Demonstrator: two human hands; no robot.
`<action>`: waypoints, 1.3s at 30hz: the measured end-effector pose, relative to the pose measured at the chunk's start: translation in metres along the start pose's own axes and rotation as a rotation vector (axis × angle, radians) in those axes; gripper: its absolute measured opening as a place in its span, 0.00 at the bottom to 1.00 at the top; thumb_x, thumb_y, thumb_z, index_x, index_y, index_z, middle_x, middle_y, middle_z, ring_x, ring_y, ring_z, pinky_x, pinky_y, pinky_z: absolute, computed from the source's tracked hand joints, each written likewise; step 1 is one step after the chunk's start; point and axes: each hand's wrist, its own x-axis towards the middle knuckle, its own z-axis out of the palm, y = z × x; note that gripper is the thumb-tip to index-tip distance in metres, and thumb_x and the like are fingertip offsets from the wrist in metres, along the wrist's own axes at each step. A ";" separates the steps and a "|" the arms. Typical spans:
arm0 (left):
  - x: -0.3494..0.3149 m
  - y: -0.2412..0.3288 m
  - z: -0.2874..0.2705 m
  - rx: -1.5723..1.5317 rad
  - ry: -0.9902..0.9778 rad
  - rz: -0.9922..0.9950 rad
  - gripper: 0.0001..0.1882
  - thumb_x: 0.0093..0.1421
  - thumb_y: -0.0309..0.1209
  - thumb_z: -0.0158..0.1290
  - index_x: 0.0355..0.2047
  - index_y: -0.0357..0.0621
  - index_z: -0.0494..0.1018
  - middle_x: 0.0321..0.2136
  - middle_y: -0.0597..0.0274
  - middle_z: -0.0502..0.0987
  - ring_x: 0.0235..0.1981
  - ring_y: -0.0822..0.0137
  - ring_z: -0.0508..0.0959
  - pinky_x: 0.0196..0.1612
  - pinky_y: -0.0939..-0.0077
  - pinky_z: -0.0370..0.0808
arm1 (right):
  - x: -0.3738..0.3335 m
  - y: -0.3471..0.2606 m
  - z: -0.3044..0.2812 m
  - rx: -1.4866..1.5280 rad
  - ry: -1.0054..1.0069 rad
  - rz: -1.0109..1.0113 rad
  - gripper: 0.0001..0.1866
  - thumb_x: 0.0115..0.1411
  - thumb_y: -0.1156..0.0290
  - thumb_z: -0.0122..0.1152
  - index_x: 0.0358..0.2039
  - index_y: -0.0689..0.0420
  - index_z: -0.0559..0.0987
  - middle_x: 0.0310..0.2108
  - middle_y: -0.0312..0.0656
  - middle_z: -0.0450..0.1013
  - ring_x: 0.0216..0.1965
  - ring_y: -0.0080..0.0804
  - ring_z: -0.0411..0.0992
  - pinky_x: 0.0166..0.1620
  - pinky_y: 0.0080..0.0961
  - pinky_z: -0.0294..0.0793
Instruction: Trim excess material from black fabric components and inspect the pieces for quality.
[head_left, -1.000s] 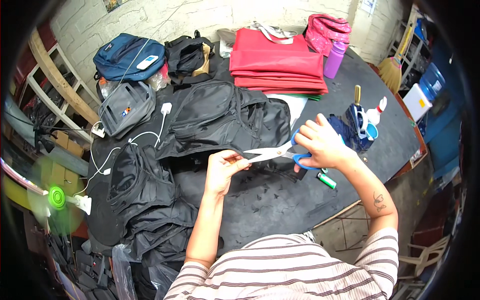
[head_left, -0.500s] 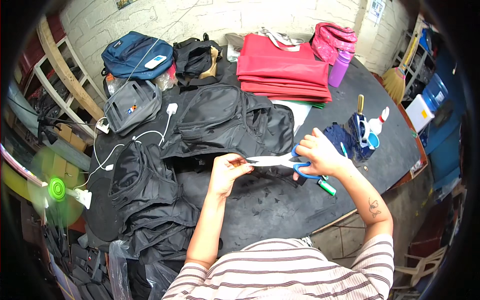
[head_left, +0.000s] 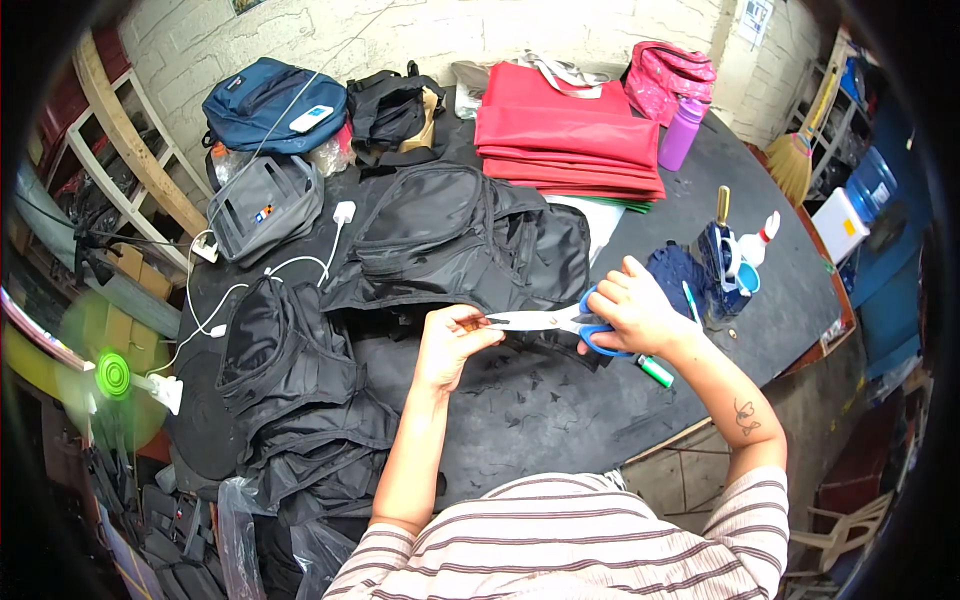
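Note:
My right hand (head_left: 632,308) grips a pair of scissors (head_left: 540,320) by its blue handles, with the blades pointing left. At the blade tips, the fingers of my left hand (head_left: 452,345) are pinched together on the edge of a black backpack (head_left: 420,220). This backpack lies spread on the table just beyond my hands, its pieces of fabric partly joined. What exactly sits between my left fingertips is small and partly hidden. Another black backpack piece (head_left: 290,350) rests to the left of my left forearm.
On the dark table (head_left: 540,430) lie small scraps and a green lighter (head_left: 655,372). Folded red fabric (head_left: 570,130), a purple bottle (head_left: 682,134) and a blue backpack (head_left: 275,105) stand at the back. A white cable (head_left: 300,266) crosses the left side, near a spinning green fan (head_left: 113,374).
The scissors have shifted slightly left toward my left fingertips, and their blades look closer together. My left hand has barely moved.

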 end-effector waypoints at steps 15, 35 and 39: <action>-0.015 -0.018 0.002 -0.206 0.032 -0.021 0.08 0.50 0.20 0.53 0.32 0.32 0.72 0.26 0.57 0.76 0.28 0.69 0.77 0.34 0.79 0.74 | -0.015 -0.006 0.017 0.450 -0.061 0.230 0.20 0.42 0.55 0.66 0.17 0.58 0.68 0.11 0.33 0.63 0.16 0.32 0.62 0.27 0.30 0.60; -0.033 -0.016 0.004 -0.092 0.192 -0.148 0.10 0.51 0.20 0.52 0.35 0.36 0.69 0.24 0.65 0.73 0.24 0.75 0.74 0.30 0.84 0.72 | -0.014 -0.001 0.029 1.728 -0.901 0.513 0.22 0.52 0.51 0.58 0.23 0.62 0.72 0.17 0.34 0.66 0.19 0.19 0.65 0.23 0.16 0.61; -0.032 -0.017 0.003 -0.110 0.177 -0.148 0.10 0.50 0.19 0.52 0.35 0.35 0.69 0.23 0.65 0.73 0.24 0.74 0.74 0.30 0.84 0.72 | -0.004 -0.007 0.029 1.694 -0.872 0.540 0.20 0.50 0.53 0.60 0.21 0.59 0.71 0.16 0.32 0.65 0.19 0.17 0.63 0.23 0.16 0.60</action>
